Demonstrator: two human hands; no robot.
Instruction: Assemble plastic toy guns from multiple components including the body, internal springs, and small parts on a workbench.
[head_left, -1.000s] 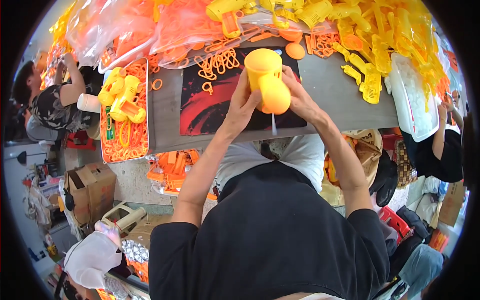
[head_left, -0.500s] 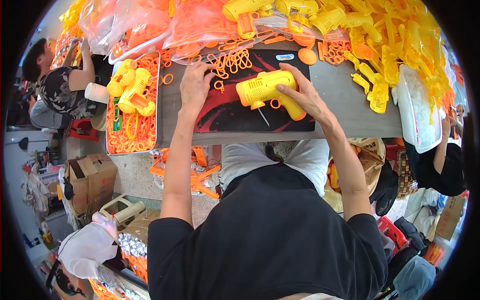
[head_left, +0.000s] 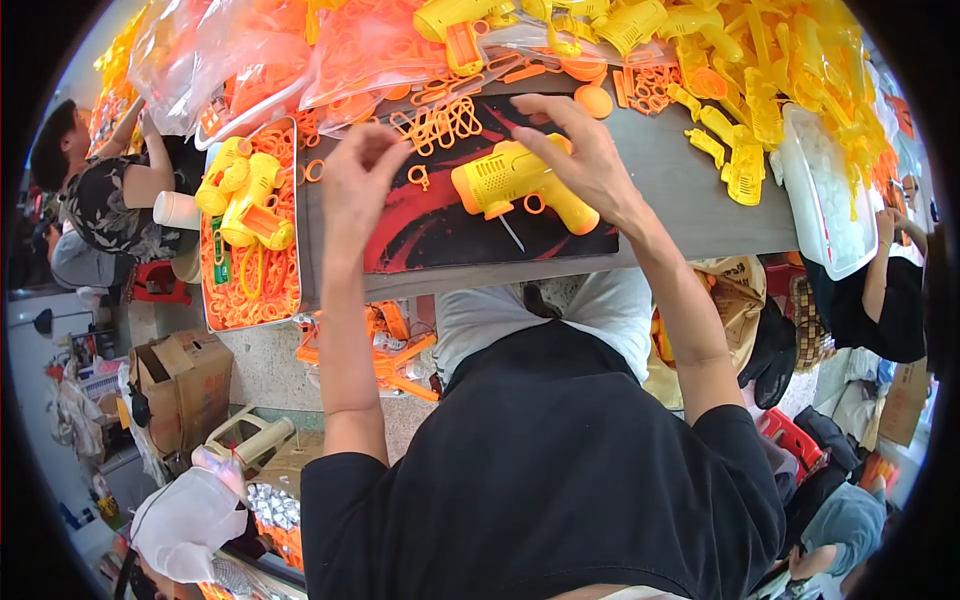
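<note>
A yellow toy gun (head_left: 510, 175) with an orange ring trigger (head_left: 535, 203) lies on the black and red mat (head_left: 430, 235). A thin pale rod (head_left: 512, 233) shows just below it. Over the gun's rear end is my right hand (head_left: 590, 165), its fingers spread and not gripping it. Near the mat's left edge my left hand (head_left: 352, 185) is raised, thumb and fingertips brought together; whatever is between them is too small to make out. Orange loop pieces (head_left: 440, 125) and a small orange ring part (head_left: 418, 178) lie just right of that hand.
A tray (head_left: 299, 215) of orange parts with yellow toy guns (head_left: 250, 200) on top stands at left, beside a white cup (head_left: 177, 210). Yellow shells (head_left: 740, 165) pile up at far right, near a white bin (head_left: 825, 200). Bags of orange parts (head_left: 360, 60) line the back. Other people sit at both sides.
My right hand has let go of the toy gun and opened above it. My left hand has drawn back leftward from the orange loop pieces. The whole view has shifted slightly.
</note>
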